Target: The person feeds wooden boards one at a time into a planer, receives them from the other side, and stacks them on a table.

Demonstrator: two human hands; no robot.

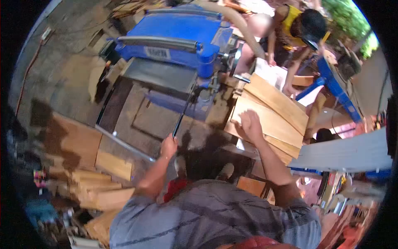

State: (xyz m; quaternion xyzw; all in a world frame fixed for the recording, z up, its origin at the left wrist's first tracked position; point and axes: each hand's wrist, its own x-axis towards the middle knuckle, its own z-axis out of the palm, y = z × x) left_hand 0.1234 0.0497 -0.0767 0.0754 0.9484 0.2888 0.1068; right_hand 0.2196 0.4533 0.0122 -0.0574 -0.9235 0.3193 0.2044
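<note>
My left hand [168,146] is closed around the lower end of a thin black rod [180,119]. That rod slants up toward the front of a large blue planer-like machine [176,29]; where it ends there is blurred. My right hand [250,123] lies on a stack of pale wooden boards [265,120] to the right of the machine. Its fingers look stretched out flat, with nothing gripped in them. A dark metal bed plate [159,76] sits under the machine's front roller bar.
Across the boards, another person in a yellow top [292,25] reaches toward a white sheet [269,72]. A blue metal frame [340,89] stands at right. Loose planks [97,189] lie at lower left. A ribbed hose [244,29] runs behind the machine.
</note>
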